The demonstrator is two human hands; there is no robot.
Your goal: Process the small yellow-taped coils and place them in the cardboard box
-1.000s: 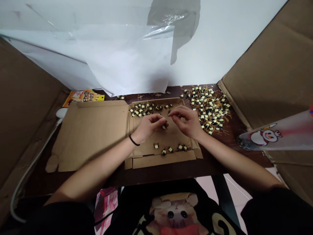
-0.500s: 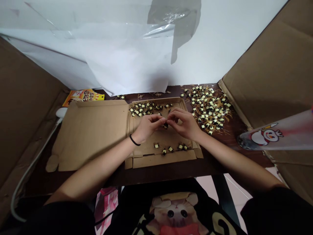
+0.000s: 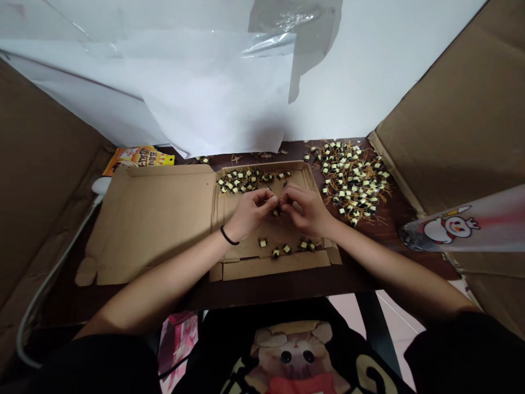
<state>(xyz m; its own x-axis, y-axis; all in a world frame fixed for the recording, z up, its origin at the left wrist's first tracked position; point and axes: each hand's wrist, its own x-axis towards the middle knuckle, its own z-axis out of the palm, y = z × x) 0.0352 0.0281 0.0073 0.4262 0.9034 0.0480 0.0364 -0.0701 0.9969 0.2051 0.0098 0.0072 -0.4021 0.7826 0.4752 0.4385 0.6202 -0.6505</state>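
Note:
Over the open cardboard box (image 3: 246, 219), my left hand (image 3: 251, 212) and my right hand (image 3: 307, 209) meet, thumbs and forefingers pinched. Just below the fingertips shows a small coil component (image 3: 276, 212) with a black body and thin copper-coloured wires. Both hands seem to grip its wires, though the fingers largely cover them. Behind my hands, a cluster of similar coil components (image 3: 241, 179) with pale yellow tops lies along the box's far side. Several more components (image 3: 287, 249) are spread near its front edge.
Right of the box lies a big heap of coil components (image 3: 355, 180). A clear drink cup (image 3: 455, 227) with a snowman print stands farther right. Left are a yellow snack packet (image 3: 141, 157) and a white cable (image 3: 61, 268). Cardboard walls (image 3: 459, 109) flank the table.
My hands stay pinched together over the box, with only slight finger shifts. The whole view has moved a little; the laid-out components look the same.

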